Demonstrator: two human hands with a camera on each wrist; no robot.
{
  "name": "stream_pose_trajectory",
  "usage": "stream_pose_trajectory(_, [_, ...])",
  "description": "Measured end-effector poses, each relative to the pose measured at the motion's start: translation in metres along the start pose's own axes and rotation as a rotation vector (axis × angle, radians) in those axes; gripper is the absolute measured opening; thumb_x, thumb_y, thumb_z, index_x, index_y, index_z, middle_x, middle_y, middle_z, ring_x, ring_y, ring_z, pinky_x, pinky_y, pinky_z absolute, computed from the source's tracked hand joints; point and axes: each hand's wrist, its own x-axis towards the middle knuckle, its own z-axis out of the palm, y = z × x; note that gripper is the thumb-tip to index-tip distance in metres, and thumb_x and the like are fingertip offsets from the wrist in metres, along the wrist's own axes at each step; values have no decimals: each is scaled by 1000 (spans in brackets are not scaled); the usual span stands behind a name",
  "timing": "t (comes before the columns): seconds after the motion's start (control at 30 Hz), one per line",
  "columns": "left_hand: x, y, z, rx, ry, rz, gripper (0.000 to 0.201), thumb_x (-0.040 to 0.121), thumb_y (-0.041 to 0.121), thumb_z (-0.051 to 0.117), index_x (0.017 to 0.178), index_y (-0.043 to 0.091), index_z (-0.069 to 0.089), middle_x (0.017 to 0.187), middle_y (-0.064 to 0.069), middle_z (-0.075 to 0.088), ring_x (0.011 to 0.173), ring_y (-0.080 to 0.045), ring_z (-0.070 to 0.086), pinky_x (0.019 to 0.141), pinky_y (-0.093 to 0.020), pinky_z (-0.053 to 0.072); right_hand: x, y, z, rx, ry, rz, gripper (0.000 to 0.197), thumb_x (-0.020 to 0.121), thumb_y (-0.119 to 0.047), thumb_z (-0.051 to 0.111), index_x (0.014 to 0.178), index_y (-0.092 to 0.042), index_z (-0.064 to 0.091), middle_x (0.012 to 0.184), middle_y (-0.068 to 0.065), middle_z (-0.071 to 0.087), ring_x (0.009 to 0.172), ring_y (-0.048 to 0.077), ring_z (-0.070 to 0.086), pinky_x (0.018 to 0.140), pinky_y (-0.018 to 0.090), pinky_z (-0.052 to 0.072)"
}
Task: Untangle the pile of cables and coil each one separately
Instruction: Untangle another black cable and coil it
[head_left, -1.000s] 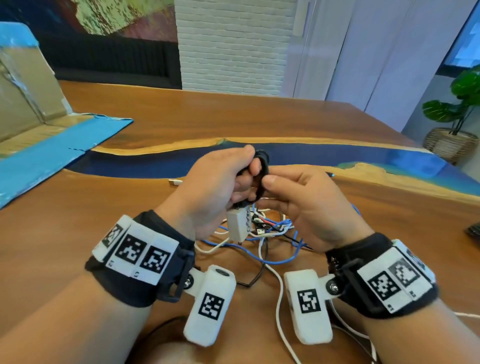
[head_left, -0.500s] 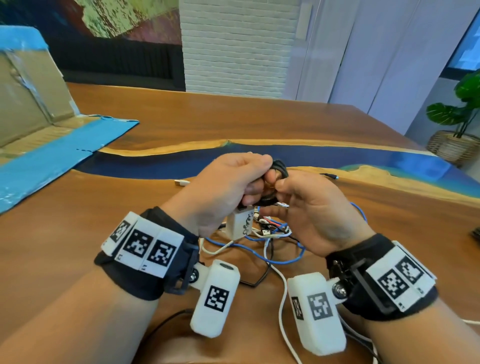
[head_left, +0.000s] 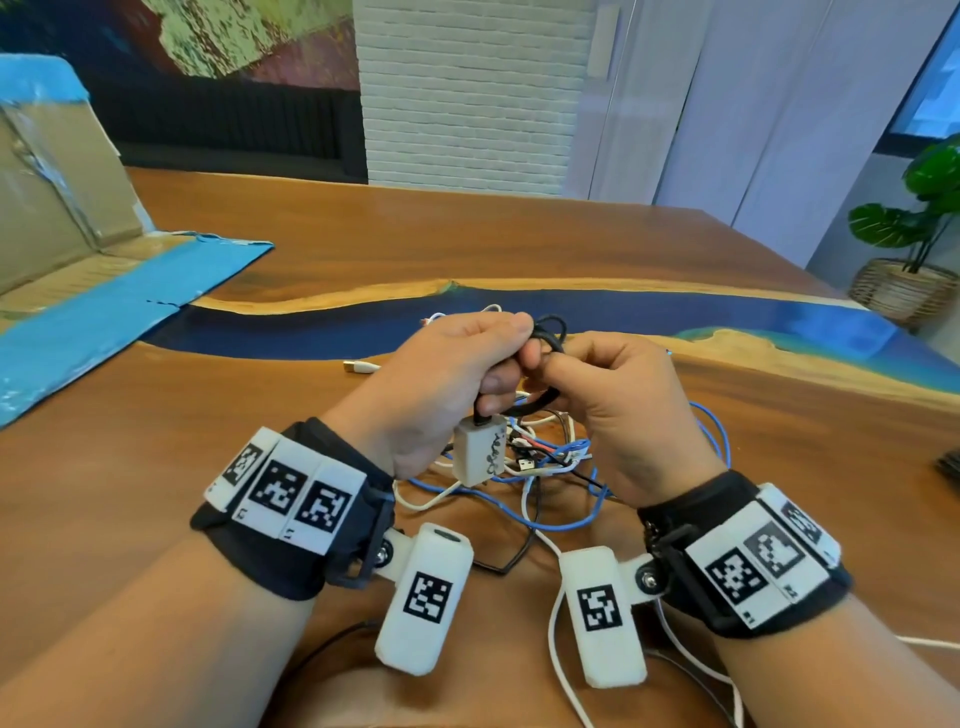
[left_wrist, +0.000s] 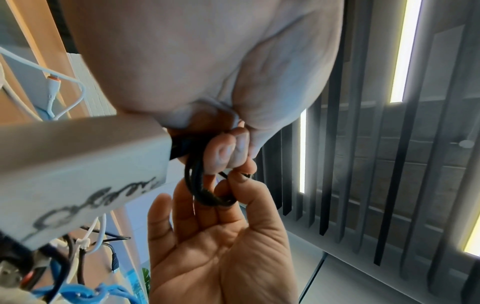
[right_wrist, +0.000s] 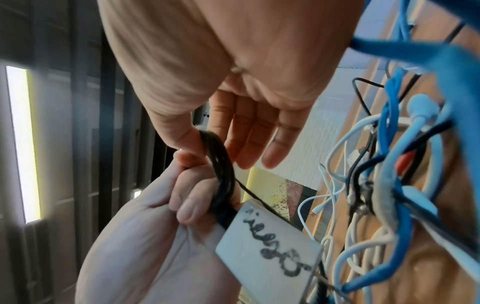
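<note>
from the head view, the left hand (head_left: 447, 384) is curled round a small coil of thin black cable (head_left: 545, 364) held up off the brown wooden counter (head_left: 519, 234), with a white rectangular plastic adapter block bearing black handwriting (head_left: 478, 452) hanging just below that grip. the right hand (head_left: 613, 410) meets it from the other side, thumb and forefinger pinching the same coil. directly beneath both hands lies the loose tangle of blue, white and black cables (head_left: 545, 467), and a white usb plug (head_left: 358, 367) rests on the counter beyond the left hand. in the left wrist view the left fingers (left_wrist: 226, 152) are folded tight over the black loops (left_wrist: 207, 191), the white block (left_wrist: 78, 174) just beside them, while the right hand (left_wrist: 221, 246) comes up from below with its palm showing and its thumb and fingertips closed on the bottom of the loops. in the right wrist view the right thumb (right_wrist: 179, 133) presses the top of the black bundle (right_wrist: 221, 164), the other fingers extended behind it, and the left hand (right_wrist: 161, 236) clamps the loops right where they join the block (right_wrist: 270, 246). this looks like the coiling step for the black lead, with the rest still unsorted. a thin black strand trails toward the tangle, so the next move probably calls for drawing it free without dragging its neighbours, and keeping the left grip firm so the loops stay together.
</note>
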Motion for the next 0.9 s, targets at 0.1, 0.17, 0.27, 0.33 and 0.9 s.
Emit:
stream_pose_trajectory(0.1, [2,-3,1,-25,1,-6,39,109,26,41,78,9,58,54,2,32,53,-13,28,50,-18,30,1,1,-1,86,8,23,23,73,-11,77,75,-14,55,73,16,57,73,28,56,62,39,49])
stream_pose_trajectory(0.17, [3,-5,-1,-23,12,-6,39,109,26,41,78,9,58,55,1,31,52,-13,28,50,-18,29,2,-1,-2,161,-10,58,37,75,-2,76,88,-16,44,78,15,61,76,28,58,63,36,47])
stream_pose_trajectory(0.27, [4,-7,-1,-8,19,-10,40,110,24,39,81,3,57,52,2,38,50,-11,34,52,-19,33,3,-4,-3,219,-128,159,34,89,1,70,97,-15,41,72,9,66,70,24,61,68,35,48])
stream_pose_trajectory(0.33, [5,-9,2,-7,-5,-5,42,110,22,39,77,2,57,48,3,45,48,-10,41,55,-22,32,-1,-7,-2,261,-242,207,31,85,-1,71,99,-11,45,66,9,59,74,30,59,78,41,49])
stream_pose_trajectory(0.9, [6,-4,-7,26,143,42,37,110,28,41,81,11,58,55,3,34,54,-15,37,55,-25,32,2,-25,-21,306,-168,187,15,98,2,53,106,-9,59,64,9,58,61,22,60,75,39,57])
